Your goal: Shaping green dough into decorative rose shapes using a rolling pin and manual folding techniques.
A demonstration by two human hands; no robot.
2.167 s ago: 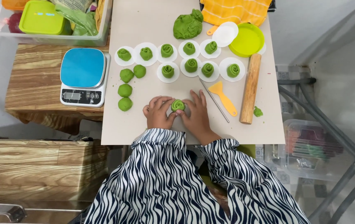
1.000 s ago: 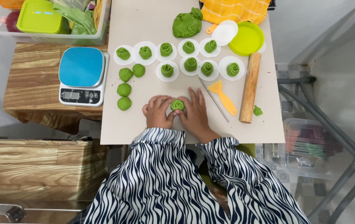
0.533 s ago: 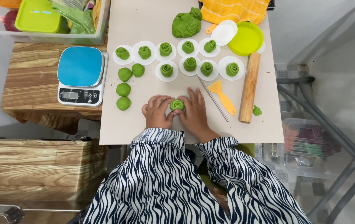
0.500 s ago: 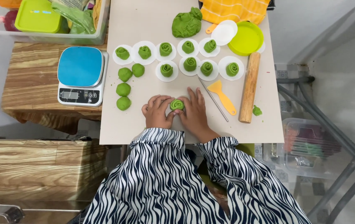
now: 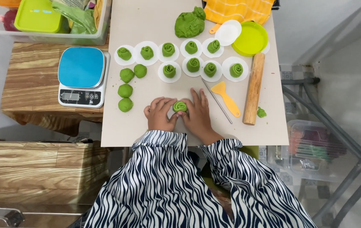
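Note:
A green dough rose [image 5: 179,106] sits on the beige table [image 5: 146,122] between both my hands. My left hand [image 5: 160,114] cups its left side and my right hand [image 5: 198,115] presses against its right side, fingers curled around it. Beyond them, several finished green roses [image 5: 193,64] rest on round white papers in two rows. To the left lie several plain green dough balls [image 5: 125,90].
A big lump of green dough [image 5: 189,23] lies at the far edge beside a lime lid [image 5: 251,39] and a yellow cloth [image 5: 239,9]. A wooden rolling pin [image 5: 254,87], yellow scraper [image 5: 226,96] and thin rod [image 5: 216,100] lie right. A blue kitchen scale [image 5: 82,77] stands left.
My hands stay around the dough rose with only slight finger shifts. The view has drifted a little; nothing else has moved.

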